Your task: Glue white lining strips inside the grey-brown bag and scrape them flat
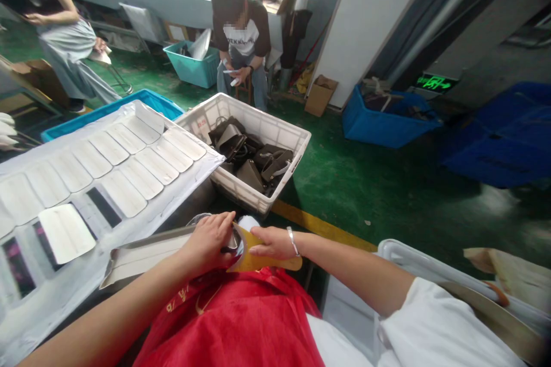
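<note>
My right hand (pixel 273 242) is closed on a flat yellow piece (pixel 282 262) with a rounded end, thumb lying along its face. Close beside it, my left hand (pixel 215 235) has its fingers curled over the near end of that piece, at a shiny silver and dark item (pixel 234 241) I cannot make out. Behind the hands shows a small part of a white roll (pixel 248 222). A shallow grey-edged tray (pixel 142 257) lies under my left forearm. On the table to the left, several white rounded panels (pixel 68 232) lie in rows.
A white crate (pixel 288 183) of dark bags (pixel 252 175) stands beyond the table (pixel 172 206). One seated person (pixel 241 34) faces me; another person (pixel 64 28) stands far left. Blue bins (pixel 379 126) stand on the green floor at right. A pale plastic container (pixel 387 248) is at my right.
</note>
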A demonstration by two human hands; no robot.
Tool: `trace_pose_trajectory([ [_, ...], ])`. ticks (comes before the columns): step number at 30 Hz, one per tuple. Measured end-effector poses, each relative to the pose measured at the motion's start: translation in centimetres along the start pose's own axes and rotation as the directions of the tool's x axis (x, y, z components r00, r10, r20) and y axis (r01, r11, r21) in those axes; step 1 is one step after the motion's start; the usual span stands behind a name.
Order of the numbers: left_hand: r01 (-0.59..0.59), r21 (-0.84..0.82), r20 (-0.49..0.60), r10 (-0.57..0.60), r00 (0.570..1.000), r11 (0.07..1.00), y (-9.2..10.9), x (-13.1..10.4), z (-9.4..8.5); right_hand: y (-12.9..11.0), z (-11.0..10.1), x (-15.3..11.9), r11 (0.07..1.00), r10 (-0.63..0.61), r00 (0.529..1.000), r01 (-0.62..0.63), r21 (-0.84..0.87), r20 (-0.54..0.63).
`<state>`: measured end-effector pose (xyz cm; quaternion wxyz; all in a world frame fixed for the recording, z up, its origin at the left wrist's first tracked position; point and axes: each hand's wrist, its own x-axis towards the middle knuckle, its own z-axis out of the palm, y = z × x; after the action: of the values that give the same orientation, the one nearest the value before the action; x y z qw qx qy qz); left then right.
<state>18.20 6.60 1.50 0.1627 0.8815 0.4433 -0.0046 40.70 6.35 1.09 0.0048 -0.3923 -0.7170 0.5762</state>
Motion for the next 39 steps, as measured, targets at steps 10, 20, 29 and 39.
trace_pose_trajectory([
  [10, -0.104, 0.025, -0.220, 0.107, 0.970, 0.994, -0.2, -1.1, 0.8, -0.4, 0.7, 1.3, 0.870, 0.026, 0.976, -0.128, 0.476, 0.215],
  [20, -0.140, -0.055, -0.206, 0.126, 0.970, 0.989, 0.4, -3.3, 0.0, 1.6, 2.2, -1.1, 0.743, 0.012, 0.991, -0.100, 0.661, 0.137],
  [29, -0.096, -0.196, -0.123, 0.073, 0.990, 0.976, 0.1, -2.0, -0.6, 0.9, 2.8, -0.6, 0.780, 0.017, 0.992, -0.090, 0.620, 0.122],
  [39, 0.060, -0.020, -0.092, -0.062, 0.994, 0.998, 0.5, -0.5, 0.0, 0.5, 0.3, -0.8, 0.876, 0.118, 0.972, -0.199, 0.439, 0.204],
])
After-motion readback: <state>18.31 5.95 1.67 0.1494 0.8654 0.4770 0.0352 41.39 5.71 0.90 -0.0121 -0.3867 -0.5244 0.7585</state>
